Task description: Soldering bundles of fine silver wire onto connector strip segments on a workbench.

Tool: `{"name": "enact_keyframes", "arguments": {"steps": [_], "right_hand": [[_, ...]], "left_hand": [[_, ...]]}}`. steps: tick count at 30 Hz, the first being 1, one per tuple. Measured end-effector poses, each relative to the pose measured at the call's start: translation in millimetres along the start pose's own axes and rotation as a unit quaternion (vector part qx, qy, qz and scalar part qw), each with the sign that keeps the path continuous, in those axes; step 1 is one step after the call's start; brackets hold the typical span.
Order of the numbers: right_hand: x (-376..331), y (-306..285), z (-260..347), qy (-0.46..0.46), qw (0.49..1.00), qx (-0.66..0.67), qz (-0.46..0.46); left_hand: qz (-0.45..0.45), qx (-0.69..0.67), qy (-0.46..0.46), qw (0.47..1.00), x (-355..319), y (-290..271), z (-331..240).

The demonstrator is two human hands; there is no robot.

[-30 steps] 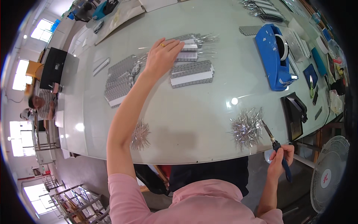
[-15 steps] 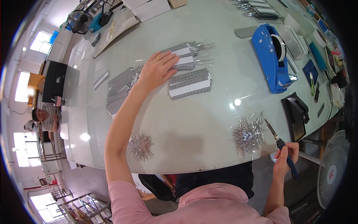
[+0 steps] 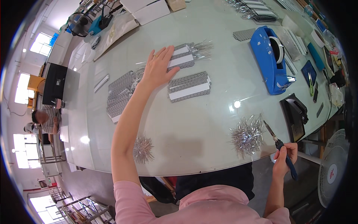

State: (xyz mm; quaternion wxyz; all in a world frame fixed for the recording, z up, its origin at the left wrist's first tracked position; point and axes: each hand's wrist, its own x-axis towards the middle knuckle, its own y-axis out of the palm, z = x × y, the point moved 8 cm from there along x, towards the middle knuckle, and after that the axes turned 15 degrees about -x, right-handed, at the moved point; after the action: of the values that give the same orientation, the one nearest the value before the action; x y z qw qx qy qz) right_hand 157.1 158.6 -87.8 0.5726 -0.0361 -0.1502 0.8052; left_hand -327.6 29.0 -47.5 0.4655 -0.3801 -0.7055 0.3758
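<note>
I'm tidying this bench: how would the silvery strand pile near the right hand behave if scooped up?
The silvery strand pile would probably shed pieces, since its strands lie crisscrossed, seemingly loose. It looks light, being made of thin strands. Ends jutting every way suggest it may snag.

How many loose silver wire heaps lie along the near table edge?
2: the left heap, partly hidden by the left forearm, and the right heap, left of the right hand.

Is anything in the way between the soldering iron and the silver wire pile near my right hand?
Nothing visible. The soldering iron in the right hand points its tip close to the silver wire pile's right edge. The blue tape dispenser stands farther up the table, outside that path.
</note>
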Motion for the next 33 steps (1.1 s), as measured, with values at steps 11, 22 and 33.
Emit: {"name": "enact_keyframes", "arguments": {"steps": [11,22,33], "right_hand": [[-1,19,10,-0.015,1.0,-0.002,0.019],[-12,15,7,0.004,0.999,0.025,0.03],[-29,2,14,-0.041,0.998,0.039,0.027]], "left_hand": [[-0.015,0.054,-0.015,0.998,3,4,0],[0.022,-0.094,-0.025,0.995,-61,9,-94],[-0.023,-0.052,0.019,0.998,-105,4,-140]]}}
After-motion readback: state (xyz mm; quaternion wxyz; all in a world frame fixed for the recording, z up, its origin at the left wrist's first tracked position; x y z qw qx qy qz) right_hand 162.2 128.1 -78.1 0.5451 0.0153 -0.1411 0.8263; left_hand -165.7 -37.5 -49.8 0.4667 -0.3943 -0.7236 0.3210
